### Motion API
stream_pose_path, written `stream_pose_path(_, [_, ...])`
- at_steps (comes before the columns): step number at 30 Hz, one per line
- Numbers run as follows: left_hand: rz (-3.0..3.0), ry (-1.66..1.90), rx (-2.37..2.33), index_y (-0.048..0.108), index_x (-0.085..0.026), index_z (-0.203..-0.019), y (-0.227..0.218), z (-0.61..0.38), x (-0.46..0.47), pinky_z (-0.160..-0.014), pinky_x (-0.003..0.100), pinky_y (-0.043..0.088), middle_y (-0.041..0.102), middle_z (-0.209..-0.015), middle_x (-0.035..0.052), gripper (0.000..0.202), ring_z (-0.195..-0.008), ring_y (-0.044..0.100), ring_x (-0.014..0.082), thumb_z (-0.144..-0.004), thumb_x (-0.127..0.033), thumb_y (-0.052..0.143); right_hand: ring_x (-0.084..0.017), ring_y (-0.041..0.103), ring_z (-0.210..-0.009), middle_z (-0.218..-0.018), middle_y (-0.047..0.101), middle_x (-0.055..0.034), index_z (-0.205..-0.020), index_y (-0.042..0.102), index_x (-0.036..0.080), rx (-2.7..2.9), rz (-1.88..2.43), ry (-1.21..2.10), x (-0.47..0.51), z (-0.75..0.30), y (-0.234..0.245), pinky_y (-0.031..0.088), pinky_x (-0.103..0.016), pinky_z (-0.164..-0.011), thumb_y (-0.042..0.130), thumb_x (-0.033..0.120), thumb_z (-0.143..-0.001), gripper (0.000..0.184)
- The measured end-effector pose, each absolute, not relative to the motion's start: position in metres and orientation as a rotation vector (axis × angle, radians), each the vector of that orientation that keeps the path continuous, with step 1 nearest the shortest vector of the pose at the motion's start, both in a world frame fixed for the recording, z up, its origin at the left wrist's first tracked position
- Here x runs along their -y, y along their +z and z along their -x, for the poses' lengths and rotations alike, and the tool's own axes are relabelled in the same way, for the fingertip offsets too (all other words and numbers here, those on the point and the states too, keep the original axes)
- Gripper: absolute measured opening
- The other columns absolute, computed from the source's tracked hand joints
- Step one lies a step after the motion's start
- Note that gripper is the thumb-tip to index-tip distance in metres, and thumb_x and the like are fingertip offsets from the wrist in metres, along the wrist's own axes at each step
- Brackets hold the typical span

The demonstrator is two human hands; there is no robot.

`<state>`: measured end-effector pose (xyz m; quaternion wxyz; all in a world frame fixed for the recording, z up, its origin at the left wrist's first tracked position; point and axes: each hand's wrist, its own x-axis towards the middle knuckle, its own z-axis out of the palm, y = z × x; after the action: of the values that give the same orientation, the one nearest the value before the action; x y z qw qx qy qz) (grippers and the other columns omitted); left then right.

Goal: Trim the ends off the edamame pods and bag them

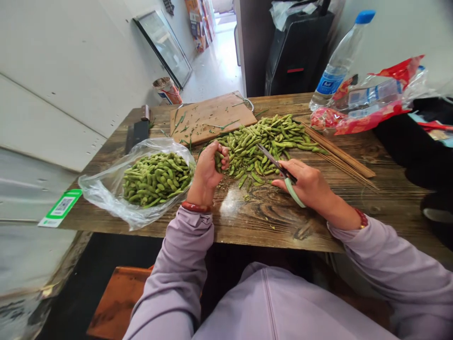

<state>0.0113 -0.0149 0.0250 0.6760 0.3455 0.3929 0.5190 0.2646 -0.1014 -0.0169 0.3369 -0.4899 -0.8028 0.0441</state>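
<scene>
My left hand (208,167) is closed round a green edamame pod (218,162) at the near edge of a loose pile of edamame pods (264,141) on the wooden table (269,217). My right hand (309,186) grips scissors (279,170) with pale green handles, their blades pointing up and left over the pile. To the left of my left hand a clear plastic bag (106,189) lies open with many pods (155,178) inside.
A wooden cutting board (208,118) with stem scraps lies at the back, a cleaver (136,134) to its left. Bamboo skewers (339,153), a water bottle (339,61) and a red-and-clear bag (371,101) sit at the right. A QR sticker (61,208) hangs off the left edge.
</scene>
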Motion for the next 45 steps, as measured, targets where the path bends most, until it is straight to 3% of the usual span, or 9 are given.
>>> stream_pose_path(5, [-1.011,1.218,-1.062,0.054,-0.018,-0.078,0.014,0.003,0.004,-0.042,0.017,0.027,0.051,-0.061,-0.0067,0.02,-0.044,0.04,0.0049,-0.079,-0.027,0.071,-0.029,0.071,-0.093,-0.102,0.071,-0.0114,-0.125,0.063,0.02,2.108,1.293,0.119,0.102,-0.265,-0.017,0.059,-0.041,-0.08,0.063,0.045,-0.094,0.04])
stream_pose_path(8, [-1.448,1.202,-1.381,0.065,-0.016,-0.077,0.001,0.008,-0.003,-0.051,0.021,0.037,0.057,-0.061,-0.0038,0.008,-0.052,0.048,0.0082,-0.079,-0.023,0.069,-0.03,0.071,-0.093,-0.103,0.071,-0.0123,-0.124,0.063,0.018,2.115,1.287,0.097,0.102,-0.264,-0.017,0.059,-0.042,-0.08,0.062,0.045,-0.094,0.04])
stream_pose_path(13, [-2.049,0.853,-1.788,0.078,-0.016,-0.088,-0.014,0.006,-0.011,-0.08,0.031,0.049,0.077,-0.087,0.0077,0.014,-0.082,0.068,0.0207,-0.084,-0.025,0.067,-0.03,0.071,-0.095,-0.106,0.072,-0.0129,-0.123,0.063,0.018,2.116,1.268,0.075,0.103,-0.263,-0.018,0.059,-0.042,-0.08,0.063,0.043,-0.094,0.039])
stream_pose_path(21, [-2.312,0.47,-1.828,0.079,-0.021,-0.104,-0.01,-0.005,-0.005,-0.095,0.035,0.051,0.077,-0.113,0.011,0.023,-0.106,0.07,0.0265,-0.088,-0.025,0.063,-0.029,0.071,-0.093,-0.105,0.071,-0.0119,-0.122,0.063,0.019,2.121,1.267,0.111,0.102,-0.263,-0.018,0.059,-0.04,-0.079,0.065,0.041,-0.092,0.037])
stream_pose_path(24, [-2.276,0.558,-1.768,0.078,-0.017,-0.093,-0.007,-0.004,-0.003,-0.092,0.035,0.051,0.078,-0.101,0.0108,0.017,-0.098,0.07,0.0247,-0.085,-0.021,0.064,-0.029,0.071,-0.093,-0.105,0.071,-0.0114,-0.122,0.063,0.02,2.118,1.28,0.095,0.102,-0.263,-0.019,0.058,-0.04,-0.077,0.065,0.041,-0.092,0.036])
stream_pose_path(27, [-2.066,0.808,-1.546,0.074,-0.014,-0.087,-0.003,-0.004,0.001,-0.078,0.028,0.05,0.074,-0.084,0.0056,0.013,-0.079,0.065,0.0173,-0.084,-0.024,0.066,-0.028,0.071,-0.089,-0.101,0.072,-0.0106,-0.122,0.063,0.019,2.129,1.261,0.071,0.102,-0.263,-0.019,0.058,-0.039,-0.076,0.065,0.04,-0.092,0.036])
stream_pose_path(32, [-1.446,0.948,-1.12,0.065,-0.016,-0.088,0.007,-0.011,0.014,-0.044,0.018,0.029,0.046,-0.058,-0.0067,0.026,-0.046,0.038,0.0056,-0.081,-0.04,0.073,-0.027,0.071,-0.088,-0.102,0.071,-0.0103,-0.123,0.063,0.019,2.134,1.261,0.063,0.103,-0.263,-0.018,0.057,-0.038,-0.076,0.065,0.039,-0.092,0.037])
stream_pose_path(38, [-1.062,0.973,-0.832,0.061,-0.015,-0.083,0.017,-0.018,0.023,-0.042,0.015,0.028,0.05,-0.064,-0.0051,0.035,-0.048,0.041,0.0034,-0.069,-0.035,0.086,-0.027,0.07,-0.09,-0.103,0.071,-0.0104,-0.125,0.063,0.021,2.129,1.294,0.125,0.103,-0.262,-0.016,0.058,-0.04,-0.079,0.063,0.041,-0.093,0.037])
stream_pose_path(45, [-0.989,0.943,-0.742,0.068,-0.016,-0.106,0.021,-0.018,0.026,-0.043,0.014,0.028,0.062,-0.079,-0.0006,0.036,-0.051,0.045,0.0022,-0.073,-0.026,0.08,-0.026,0.071,-0.088,-0.101,0.071,-0.009,-0.122,0.064,0.022,2.131,1.325,0.118,0.103,-0.263,-0.018,0.057,-0.037,-0.074,0.062,0.043,-0.093,0.036])
